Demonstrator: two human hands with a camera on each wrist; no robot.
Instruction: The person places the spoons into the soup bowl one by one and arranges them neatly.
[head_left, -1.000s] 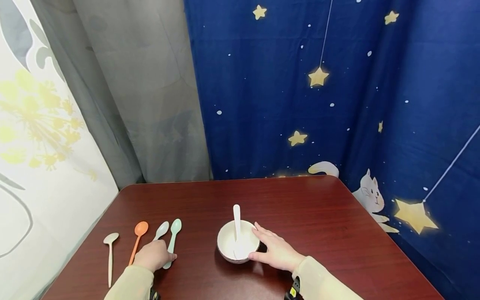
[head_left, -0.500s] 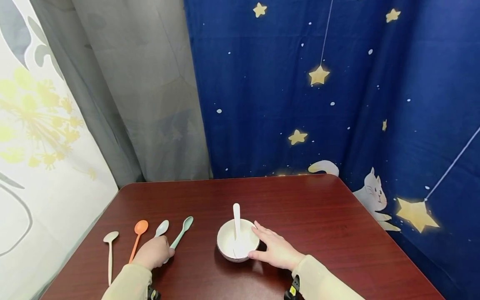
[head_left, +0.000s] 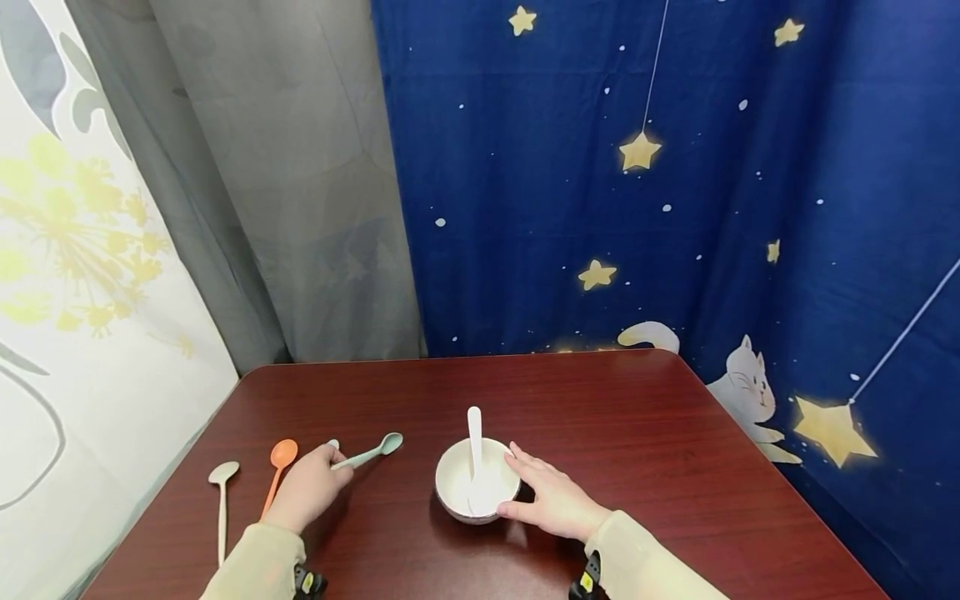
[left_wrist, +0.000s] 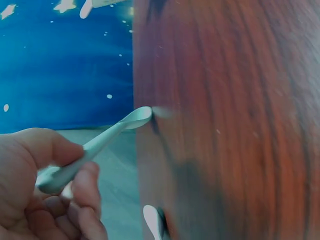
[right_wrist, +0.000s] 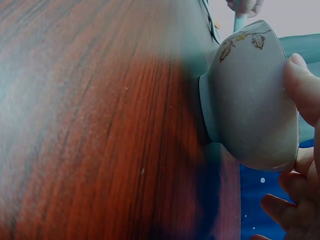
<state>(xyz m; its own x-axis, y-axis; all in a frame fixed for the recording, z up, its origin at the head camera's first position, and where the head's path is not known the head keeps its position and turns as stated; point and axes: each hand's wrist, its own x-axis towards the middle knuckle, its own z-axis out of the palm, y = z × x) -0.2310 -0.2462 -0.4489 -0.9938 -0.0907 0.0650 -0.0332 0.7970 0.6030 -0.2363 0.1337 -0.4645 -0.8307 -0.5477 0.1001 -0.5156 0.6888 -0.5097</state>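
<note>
My left hand (head_left: pixel 307 487) pinches a mint-green spoon (head_left: pixel 375 452) by its handle, between thumb and fingers. In the left wrist view the spoon (left_wrist: pixel 137 117) is raised off the table, its scoop pointing away from the hand. My right hand (head_left: pixel 553 500) holds the rim of a white bowl (head_left: pixel 453 487), thumb on the near side and fingers on the far side. Brown leaf-like marks show on the bowl's outside (right_wrist: pixel 255 100) in the right wrist view. A white spoon (head_left: pixel 475 442) leans inside the bowl, handle above the rim.
Left of the left hand lie an orange spoon (head_left: pixel 283 454) and a cream spoon (head_left: pixel 222 492). A pale spoon (head_left: pixel 333 444) lies mostly hidden behind that hand. The dark red table (head_left: pixel 600 417) ends at curtains, the blue one (head_left: pixel 525 208) starry.
The left hand has lifted the mint-green spoon off the table and turned its scoop rightward, toward the bowl. My right hand and the bowl have stayed put.
</note>
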